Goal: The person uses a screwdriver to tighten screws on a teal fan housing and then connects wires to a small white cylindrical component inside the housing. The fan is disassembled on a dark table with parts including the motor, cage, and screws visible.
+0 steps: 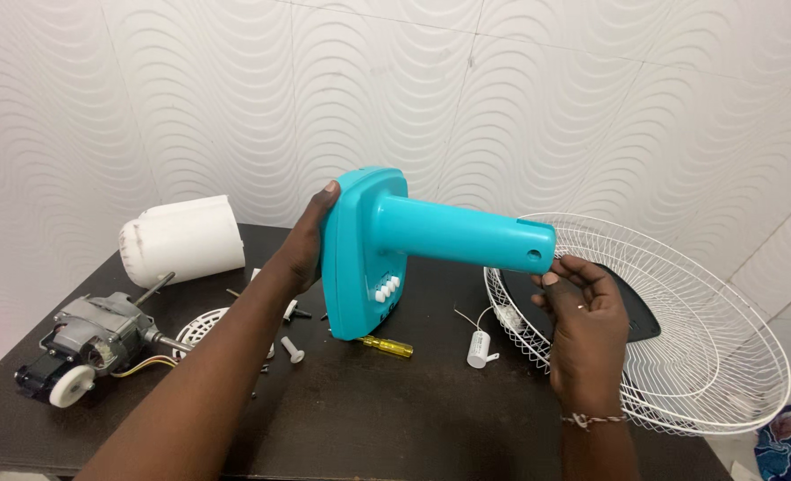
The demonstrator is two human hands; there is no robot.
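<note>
A turquoise plastic fan stand (413, 245), a flat base with white push buttons and a thick round neck, is held sideways above the dark table (369, 419). My left hand (304, 245) grips the base's rim on the left. My right hand (582, 312) is at the open end of the neck, fingers curled just under it and touching its edge; whether it holds anything small I cannot tell. A hole shows near the neck's end.
On the table lie a fan motor (93, 343) with wires at the left, a white motor cover (182, 240), a yellow-handled screwdriver (386, 346), a small white capacitor (478, 349), loose screws and knobs, and a white wire fan guard (680, 356) at the right.
</note>
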